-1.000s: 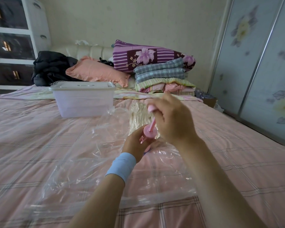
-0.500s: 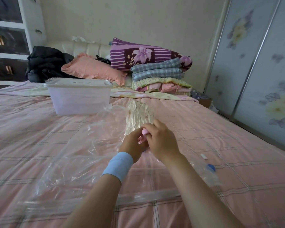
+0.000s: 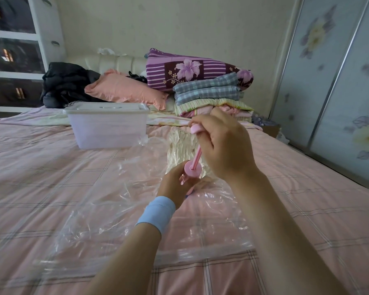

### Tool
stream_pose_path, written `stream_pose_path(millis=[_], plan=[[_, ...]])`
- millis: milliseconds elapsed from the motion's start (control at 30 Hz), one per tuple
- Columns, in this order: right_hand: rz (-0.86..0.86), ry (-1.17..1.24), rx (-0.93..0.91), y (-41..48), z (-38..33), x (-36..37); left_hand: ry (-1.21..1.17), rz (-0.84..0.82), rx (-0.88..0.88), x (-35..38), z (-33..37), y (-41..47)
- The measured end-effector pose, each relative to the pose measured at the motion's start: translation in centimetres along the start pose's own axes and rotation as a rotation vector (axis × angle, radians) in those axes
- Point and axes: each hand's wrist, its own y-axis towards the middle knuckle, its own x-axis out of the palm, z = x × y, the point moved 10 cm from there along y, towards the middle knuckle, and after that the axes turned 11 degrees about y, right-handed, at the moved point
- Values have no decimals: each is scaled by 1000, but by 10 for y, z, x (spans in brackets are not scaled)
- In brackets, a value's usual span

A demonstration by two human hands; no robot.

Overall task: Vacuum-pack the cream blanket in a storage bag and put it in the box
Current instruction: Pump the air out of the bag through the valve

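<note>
Head camera is showing the person working air out of the storage bag (image 3: 107,209), which is lying flat and wrinkled across the pink checked bed (image 3: 30,167). The left hand (image 3: 173,187) is curling round the barrel of a pink hand pump (image 3: 192,169) and pressing it down onto the bag. It is presumably sitting on the valve, though the valve itself is hidden under the hand. The right hand (image 3: 224,145) is gripping the plunger handle, with the rod drawn well out of the barrel.

The cream blanket (image 3: 179,143) is lying inside the bag towards its far end, just beyond the pump, and is looking crumpled into tight ridges. The clear box (image 3: 109,128) is standing with its lid on, near the bag's far left corner.

Once packed, the blanket is probably going to handle as a light, fairly stiff slab. The empty film around it is looking thin, slippery and easy to puncture. Taking hold of the dense bundle itself with both hands seems wiser than pinching loose plastic, while steering clear of the valve and the closure strip at the near end.
</note>
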Motion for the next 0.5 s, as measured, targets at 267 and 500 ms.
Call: stream_pose_path(millis=[267, 500], plan=[[-189, -33, 149, -48, 35, 57, 67, -3, -1, 0, 1, 2], [-311, 8, 279, -90, 64, 88, 116, -23, -63, 7, -3, -2]])
